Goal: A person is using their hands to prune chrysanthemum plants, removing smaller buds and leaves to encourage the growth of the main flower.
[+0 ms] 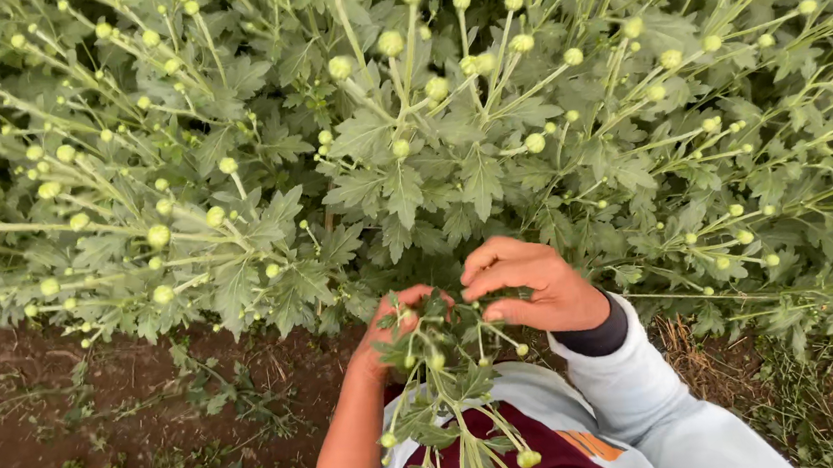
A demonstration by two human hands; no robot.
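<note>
Soil (61, 416): bare brown strip left of the sprig, with small weeds.
Left hand (385, 332): fingers curled around the sprig from its left, mostly hidden by leaves.
Sprig (445, 382): leafy stems with round green buds, held upright between both hands, just below the plants.
Right hand (527, 290): fingers pinched together on the sprig's top.
Plants (407, 124): dense budded bed above the sprig.
</note>
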